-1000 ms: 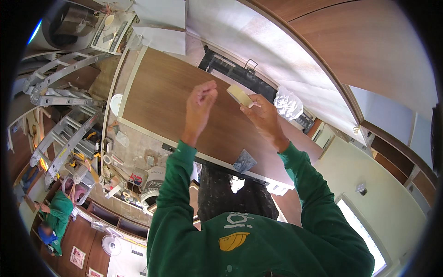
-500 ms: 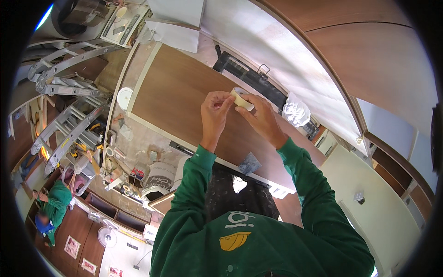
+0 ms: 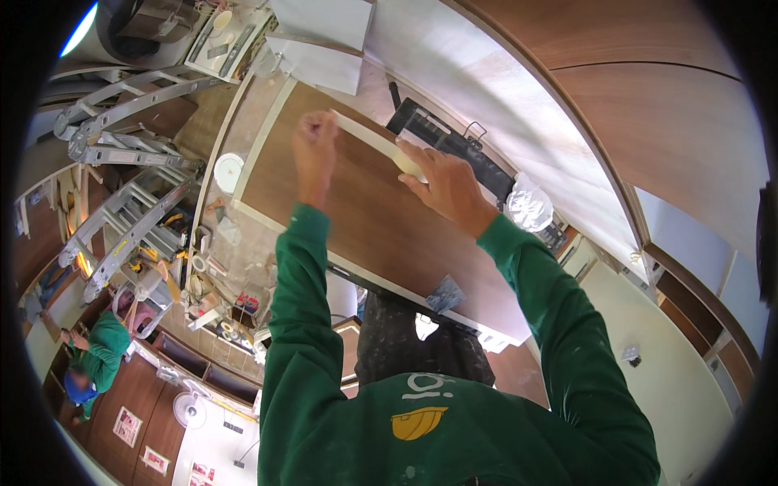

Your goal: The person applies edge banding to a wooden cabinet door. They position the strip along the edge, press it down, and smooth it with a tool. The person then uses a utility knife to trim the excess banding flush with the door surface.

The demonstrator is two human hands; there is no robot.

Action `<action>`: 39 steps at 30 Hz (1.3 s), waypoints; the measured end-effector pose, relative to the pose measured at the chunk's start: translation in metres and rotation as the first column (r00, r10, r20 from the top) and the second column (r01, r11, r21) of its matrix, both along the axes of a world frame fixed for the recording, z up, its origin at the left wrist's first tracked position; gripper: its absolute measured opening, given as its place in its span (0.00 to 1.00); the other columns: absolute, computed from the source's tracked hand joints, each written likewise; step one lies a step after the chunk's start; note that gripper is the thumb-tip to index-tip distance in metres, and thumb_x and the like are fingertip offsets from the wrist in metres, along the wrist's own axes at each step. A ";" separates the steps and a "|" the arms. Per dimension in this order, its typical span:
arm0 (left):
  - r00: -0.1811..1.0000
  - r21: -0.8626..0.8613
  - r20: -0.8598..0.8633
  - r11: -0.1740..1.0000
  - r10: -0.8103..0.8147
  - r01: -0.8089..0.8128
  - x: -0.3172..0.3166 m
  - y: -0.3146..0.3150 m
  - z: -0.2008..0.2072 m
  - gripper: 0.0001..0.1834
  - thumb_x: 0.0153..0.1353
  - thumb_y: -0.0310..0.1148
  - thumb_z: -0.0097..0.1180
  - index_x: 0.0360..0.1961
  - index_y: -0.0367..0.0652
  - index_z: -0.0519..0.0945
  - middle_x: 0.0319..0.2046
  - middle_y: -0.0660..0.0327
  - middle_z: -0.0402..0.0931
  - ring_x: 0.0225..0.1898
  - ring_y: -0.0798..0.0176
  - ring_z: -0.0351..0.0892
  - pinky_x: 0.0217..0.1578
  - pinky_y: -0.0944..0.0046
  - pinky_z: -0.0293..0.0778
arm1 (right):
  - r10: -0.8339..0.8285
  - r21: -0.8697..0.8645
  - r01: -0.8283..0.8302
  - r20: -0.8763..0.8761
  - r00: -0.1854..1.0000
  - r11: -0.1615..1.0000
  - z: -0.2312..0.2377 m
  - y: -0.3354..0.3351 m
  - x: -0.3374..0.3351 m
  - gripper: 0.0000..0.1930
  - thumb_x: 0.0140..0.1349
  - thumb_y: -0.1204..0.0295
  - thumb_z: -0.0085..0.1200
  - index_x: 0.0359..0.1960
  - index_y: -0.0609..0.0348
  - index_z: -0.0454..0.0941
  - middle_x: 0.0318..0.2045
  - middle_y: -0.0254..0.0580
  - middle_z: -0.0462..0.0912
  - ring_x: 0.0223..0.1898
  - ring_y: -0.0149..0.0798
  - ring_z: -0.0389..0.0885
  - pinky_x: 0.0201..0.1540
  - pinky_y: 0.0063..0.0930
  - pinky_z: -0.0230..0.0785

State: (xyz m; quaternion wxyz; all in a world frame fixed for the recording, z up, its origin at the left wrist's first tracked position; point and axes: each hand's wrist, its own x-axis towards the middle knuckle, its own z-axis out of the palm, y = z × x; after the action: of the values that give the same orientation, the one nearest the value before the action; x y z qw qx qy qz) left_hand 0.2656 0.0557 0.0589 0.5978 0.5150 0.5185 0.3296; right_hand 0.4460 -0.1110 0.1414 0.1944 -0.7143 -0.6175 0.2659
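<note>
Between my hands a strip of masking tape (image 3: 366,136), pale cream, is stretched out above a brown wood panel (image 3: 324,186). My left hand (image 3: 314,150), a little blurred, pinches the strip's loose end near the panel's far left part. The tape roll (image 3: 408,165) sits in my right hand (image 3: 447,185), whose thumb and fingers close around it. Similar pale tape runs along the panel's left edge and its near edge. A small grey-blue sheet (image 3: 446,295) lies at the near edge, close to my body.
Beyond the panel lies a long black tool case (image 3: 433,125) beside a crumpled white plastic bag (image 3: 529,202). Aluminium ladders (image 3: 134,219) stand on the left, with a white round lid (image 3: 228,172) nearer. At lower left another person (image 3: 101,348) in green works.
My left hand has moved left and away from the roll, drawing out a length of tape. The right hand still holds the roll and has shifted only slightly.
</note>
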 end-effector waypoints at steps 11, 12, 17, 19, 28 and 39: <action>0.898 0.419 -0.290 0.888 0.329 -0.190 -0.014 0.085 -0.068 0.10 0.65 0.33 0.62 0.39 0.36 0.79 0.31 0.57 0.80 0.33 0.61 0.79 0.39 0.61 0.75 | 0.121 -0.043 -0.116 0.126 0.985 0.992 -0.050 0.089 -0.026 0.24 0.68 0.66 0.53 0.65 0.58 0.70 0.35 0.52 0.82 0.32 0.52 0.86 0.33 0.43 0.78; 0.898 0.432 -0.265 0.876 0.351 -0.215 -0.013 0.088 -0.072 0.10 0.65 0.33 0.62 0.39 0.36 0.79 0.32 0.57 0.80 0.33 0.60 0.79 0.39 0.61 0.75 | 0.132 -0.041 -0.127 0.146 0.981 0.991 -0.054 0.095 -0.029 0.24 0.68 0.66 0.53 0.64 0.59 0.70 0.35 0.53 0.82 0.32 0.52 0.86 0.33 0.43 0.78; 0.866 0.526 -0.252 0.813 0.431 -0.251 -0.006 0.089 -0.079 0.12 0.64 0.31 0.63 0.44 0.35 0.79 0.33 0.56 0.80 0.33 0.59 0.78 0.40 0.59 0.75 | 0.184 -0.134 -0.163 0.164 0.969 0.977 -0.072 0.112 -0.041 0.26 0.71 0.66 0.49 0.69 0.60 0.64 0.38 0.59 0.81 0.32 0.55 0.85 0.34 0.45 0.81; 0.863 0.471 -0.244 0.832 0.443 -0.294 0.000 0.084 -0.072 0.15 0.63 0.31 0.64 0.48 0.35 0.78 0.35 0.57 0.80 0.33 0.59 0.78 0.40 0.59 0.75 | 0.197 -0.161 -0.169 0.175 0.965 0.972 -0.073 0.114 -0.043 0.25 0.68 0.68 0.51 0.66 0.61 0.67 0.37 0.58 0.82 0.32 0.54 0.86 0.33 0.43 0.80; 0.852 0.467 -0.269 0.834 0.449 -0.292 0.004 0.090 -0.069 0.20 0.60 0.31 0.67 0.53 0.41 0.78 0.33 0.60 0.82 0.34 0.59 0.79 0.40 0.58 0.74 | 0.196 -0.182 -0.167 0.157 0.968 0.969 -0.087 0.126 -0.039 0.26 0.62 0.72 0.52 0.64 0.60 0.70 0.34 0.56 0.84 0.34 0.54 0.86 0.33 0.46 0.78; 0.827 0.535 -0.308 0.805 0.470 -0.258 0.003 0.090 -0.078 0.18 0.60 0.32 0.67 0.51 0.41 0.80 0.33 0.60 0.82 0.35 0.57 0.80 0.41 0.55 0.75 | 0.188 -0.250 -0.156 0.111 0.976 0.956 -0.096 0.132 -0.043 0.26 0.62 0.70 0.52 0.63 0.61 0.72 0.34 0.55 0.86 0.37 0.55 0.86 0.39 0.47 0.79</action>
State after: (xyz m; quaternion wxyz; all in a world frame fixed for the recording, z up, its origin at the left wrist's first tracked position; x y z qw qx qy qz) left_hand 0.2687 0.1456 -0.0194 0.2495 0.5912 0.6310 0.4360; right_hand 0.4035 0.0214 0.0457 0.0408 -0.6921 -0.6525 0.3060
